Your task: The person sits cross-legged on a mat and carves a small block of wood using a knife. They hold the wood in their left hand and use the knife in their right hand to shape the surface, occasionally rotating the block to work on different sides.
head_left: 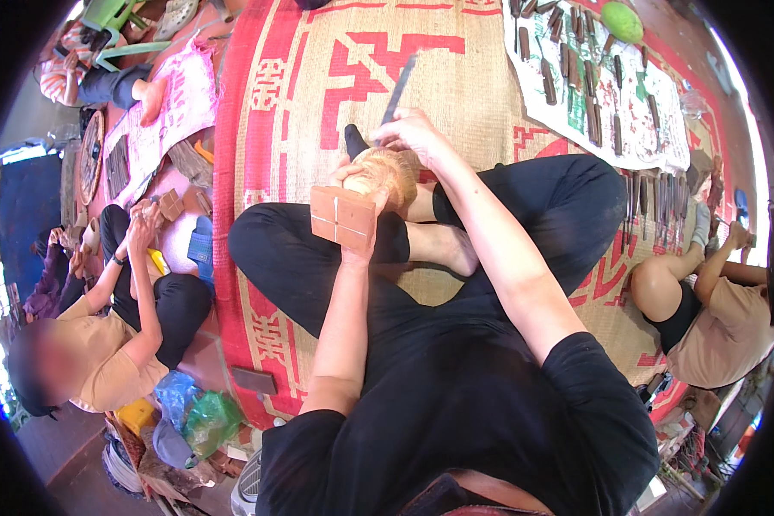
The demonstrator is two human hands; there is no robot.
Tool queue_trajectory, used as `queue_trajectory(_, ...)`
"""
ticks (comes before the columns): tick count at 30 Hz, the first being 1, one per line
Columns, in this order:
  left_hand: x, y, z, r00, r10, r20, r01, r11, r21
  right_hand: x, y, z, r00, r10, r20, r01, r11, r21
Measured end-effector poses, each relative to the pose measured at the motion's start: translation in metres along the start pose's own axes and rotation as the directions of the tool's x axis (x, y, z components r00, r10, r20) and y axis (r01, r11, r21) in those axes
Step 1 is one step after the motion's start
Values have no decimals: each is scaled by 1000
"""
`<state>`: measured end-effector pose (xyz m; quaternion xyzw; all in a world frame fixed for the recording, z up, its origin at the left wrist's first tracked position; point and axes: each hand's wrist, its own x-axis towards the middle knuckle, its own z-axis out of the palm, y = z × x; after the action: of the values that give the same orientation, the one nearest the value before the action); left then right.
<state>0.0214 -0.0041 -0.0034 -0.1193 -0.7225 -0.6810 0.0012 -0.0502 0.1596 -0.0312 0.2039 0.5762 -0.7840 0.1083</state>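
**Now carving: chisel set on the wooden figure**

Right now you sit cross-legged on the red-and-tan woven mat [490, 77], and the work sits at the centre of the frame, just above your crossed ankles. Your left hand [357, 185] steadies a rounded, pale wooden carving [385, 176] whose square block base [342, 218] points toward you; the fingers are wrapped shut around the piece where the figure meets the base. Your right hand [413, 133] is clamped on a slim dark chisel [397, 90], whose shaft rises toward the top of the frame while its working end rests on the top of the carving.

By the look of it, you are in the cutting step, shaving detail on the upper part of the figure. The next move calls for a firm hold from the left hand so the block does not roll, and a short, controlled push of the blade away from your left fingers, which lie close to the cutting end.

At upper right, a cloth [645, 112] carries rows of spare chisels. At left, another person [103, 344] in a tan shirt sits holding a small wooden piece of their own, and a third person sits at right.
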Motion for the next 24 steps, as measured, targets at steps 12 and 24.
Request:
queue_trajectory(12, -1, 1, 0, 999, 41, 35, -42, 999, 18, -4, -6, 4, 996, 5, -86, -8, 999, -35)
queue_trajectory(24, 0, -2, -3, 996, 41, 83, -43, 999, 22, -5, -16, -5, 1000, -19, -13, 18, 997, -75)
